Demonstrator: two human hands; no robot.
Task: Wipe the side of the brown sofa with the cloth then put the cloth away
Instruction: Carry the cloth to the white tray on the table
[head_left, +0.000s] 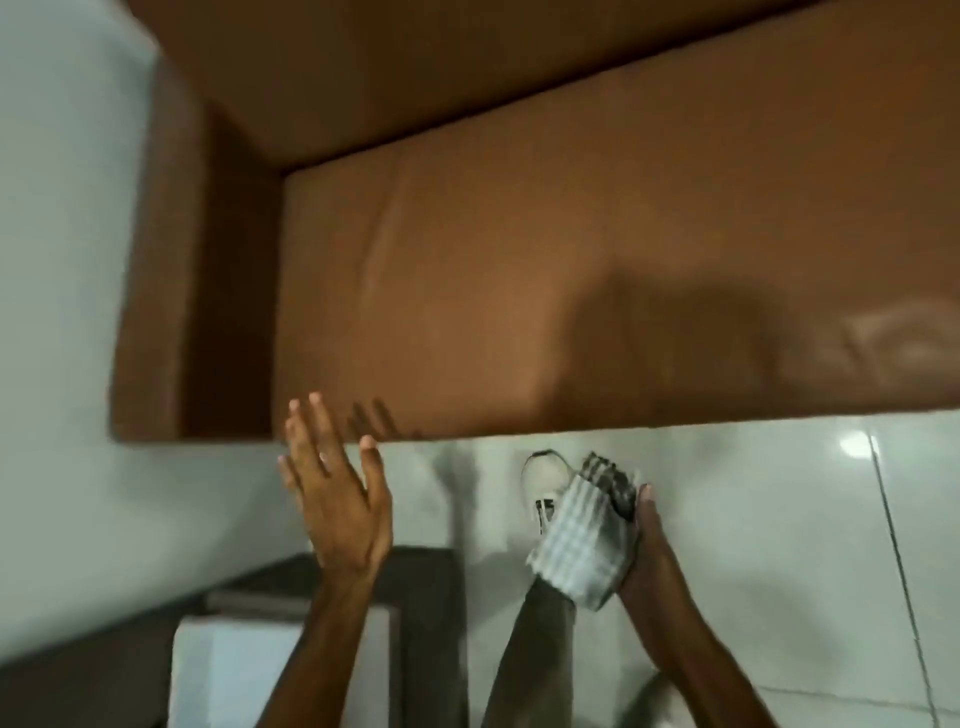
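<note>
Cloth in your right hand, short of the sofa

Your right hand (647, 551) is gripping the folded checked cloth (584, 540), its long axis slanting up-right toward the brown sofa (519, 291), not touching. Your left hand (335, 488) is hanging empty, fingers spread wide.

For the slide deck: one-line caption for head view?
Right hand holds checked cloth near brown sofa; left hand open.

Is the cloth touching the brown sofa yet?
Apart. The head view shows the cloth in the right hand, with pale floor showing between it and the sofa.
</note>
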